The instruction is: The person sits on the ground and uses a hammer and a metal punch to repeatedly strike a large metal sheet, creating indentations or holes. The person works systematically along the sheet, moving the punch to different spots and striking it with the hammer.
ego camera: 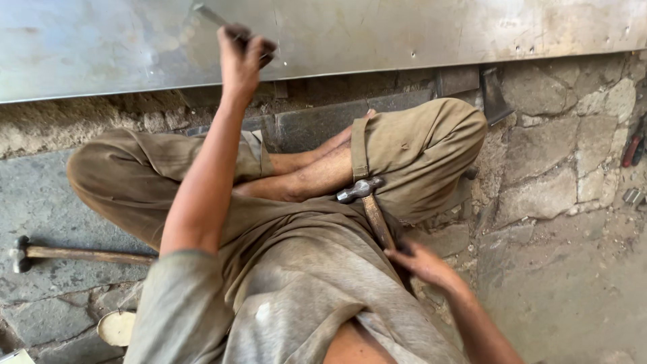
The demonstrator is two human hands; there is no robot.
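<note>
shirt: grey, short-sleeved, stained | trousers: khaki, rolled | arms bare

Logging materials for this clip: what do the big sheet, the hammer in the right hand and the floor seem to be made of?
Sheet: apparently thin metal, dull silver with smudges and small punched holes.
Hammer in the right hand: dark, worn metal head, probably steel, on a brown wooden handle.
Floor: rough grey stone blocks with dusty joints.
The left hand holds a slim metal-looking tool against the sheet; its material is unclear.

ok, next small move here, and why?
Probably raise the hammer toward the chisel-like tool: the left hand holds that tool against the metal sheet, while the right hand grips the hammer handle low, head resting by the knee.
</note>
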